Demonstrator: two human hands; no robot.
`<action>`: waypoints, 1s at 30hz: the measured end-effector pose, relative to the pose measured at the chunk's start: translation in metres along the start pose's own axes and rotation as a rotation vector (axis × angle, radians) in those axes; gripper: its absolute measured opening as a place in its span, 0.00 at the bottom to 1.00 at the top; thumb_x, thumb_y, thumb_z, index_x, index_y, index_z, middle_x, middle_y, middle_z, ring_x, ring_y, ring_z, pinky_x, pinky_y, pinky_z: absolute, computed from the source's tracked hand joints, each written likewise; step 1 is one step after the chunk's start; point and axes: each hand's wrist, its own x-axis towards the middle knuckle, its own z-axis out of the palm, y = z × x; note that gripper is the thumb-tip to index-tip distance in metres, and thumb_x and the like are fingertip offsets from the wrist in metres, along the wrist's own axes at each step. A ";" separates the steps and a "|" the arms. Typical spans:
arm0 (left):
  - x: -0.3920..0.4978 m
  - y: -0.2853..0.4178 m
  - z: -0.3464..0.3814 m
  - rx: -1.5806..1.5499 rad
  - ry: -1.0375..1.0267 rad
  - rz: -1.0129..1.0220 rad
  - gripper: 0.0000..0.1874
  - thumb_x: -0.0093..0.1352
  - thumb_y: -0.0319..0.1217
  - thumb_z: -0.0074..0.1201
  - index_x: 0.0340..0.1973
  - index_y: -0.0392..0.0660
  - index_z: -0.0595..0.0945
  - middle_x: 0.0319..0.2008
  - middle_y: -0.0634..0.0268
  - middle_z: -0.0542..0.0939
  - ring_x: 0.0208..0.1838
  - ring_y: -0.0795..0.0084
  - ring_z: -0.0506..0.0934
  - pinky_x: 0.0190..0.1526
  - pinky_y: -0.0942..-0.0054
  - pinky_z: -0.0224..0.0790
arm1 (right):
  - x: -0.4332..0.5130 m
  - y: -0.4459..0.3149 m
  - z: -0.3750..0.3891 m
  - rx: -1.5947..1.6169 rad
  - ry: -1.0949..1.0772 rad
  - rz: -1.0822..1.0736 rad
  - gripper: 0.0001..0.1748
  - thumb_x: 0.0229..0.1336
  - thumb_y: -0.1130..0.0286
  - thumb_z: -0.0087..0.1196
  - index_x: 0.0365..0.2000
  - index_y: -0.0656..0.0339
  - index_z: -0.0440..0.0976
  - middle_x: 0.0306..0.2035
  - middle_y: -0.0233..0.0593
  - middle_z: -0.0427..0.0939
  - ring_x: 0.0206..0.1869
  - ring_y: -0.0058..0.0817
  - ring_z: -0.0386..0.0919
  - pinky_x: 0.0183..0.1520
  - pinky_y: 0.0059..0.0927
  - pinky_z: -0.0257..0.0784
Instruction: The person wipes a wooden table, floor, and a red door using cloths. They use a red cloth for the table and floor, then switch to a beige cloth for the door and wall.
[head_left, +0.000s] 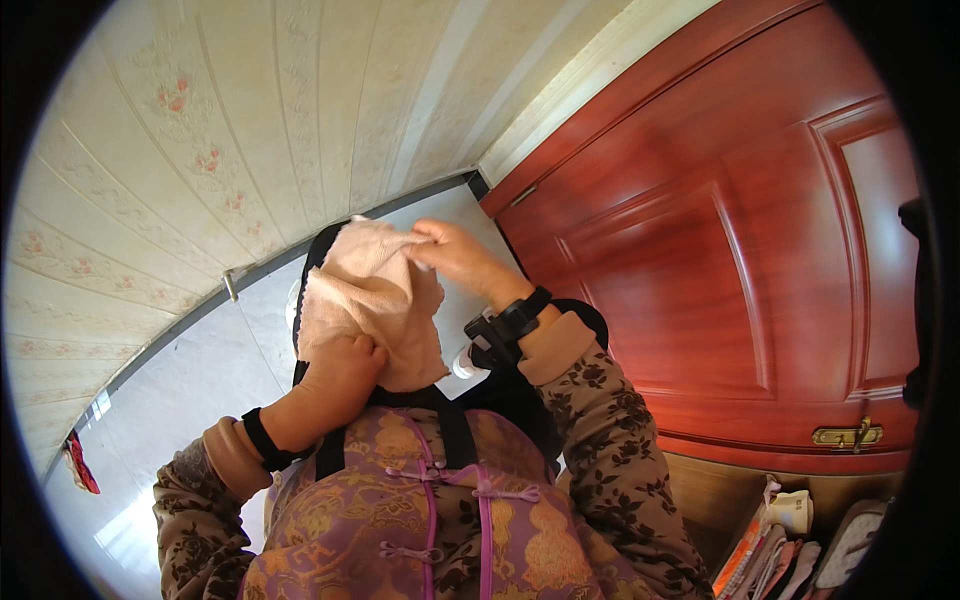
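Observation:
A pale pink cloth (375, 292) with ragged edges is spread over my lap, its surface creased across the middle. My left hand (345, 371) is closed over the cloth's near left part, the fingers curled into the fabric. At the far right corner, my right hand (457, 255) pinches the cloth between thumb and fingers. Each wrist wears a black strap, and a dark device (506, 322) sits on the right one. Dark trousers (510, 409) show under and beside the cloth.
A red wooden door (660, 270) with a brass handle (847, 436) stands at the right. Ahead is a wallpapered wall (247, 135) with a metal doorstop (230, 286) low down. Folded textiles (772, 555) are stacked at the lower right. Grey floor tiles (202, 367) lie left.

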 end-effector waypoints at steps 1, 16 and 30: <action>0.002 -0.001 0.000 0.037 -0.018 0.026 0.07 0.57 0.27 0.54 0.32 0.42 0.77 0.31 0.54 0.76 0.36 0.51 0.77 0.36 0.58 0.71 | -0.006 -0.008 -0.010 0.110 0.008 -0.028 0.13 0.61 0.64 0.55 0.39 0.64 0.73 0.31 0.25 0.72 0.36 0.14 0.67 0.39 0.21 0.66; 0.018 -0.105 -0.152 -0.443 0.711 -0.315 0.06 0.63 0.21 0.52 0.37 0.38 0.76 0.33 0.63 0.76 0.37 0.72 0.73 0.40 0.75 0.66 | -0.009 -0.096 -0.052 0.423 0.419 -0.225 0.23 0.61 0.71 0.53 0.56 0.66 0.68 0.48 0.41 0.75 0.52 0.27 0.71 0.58 0.27 0.64; -0.097 -0.067 -0.062 -0.632 0.277 -0.242 0.10 0.59 0.14 0.54 0.33 0.41 0.76 0.38 0.60 0.80 0.44 0.63 0.76 0.46 0.69 0.70 | -0.105 -0.004 0.030 -0.683 0.118 -0.446 0.16 0.47 0.80 0.54 0.41 0.60 0.73 0.38 0.47 0.73 0.43 0.47 0.72 0.46 0.41 0.69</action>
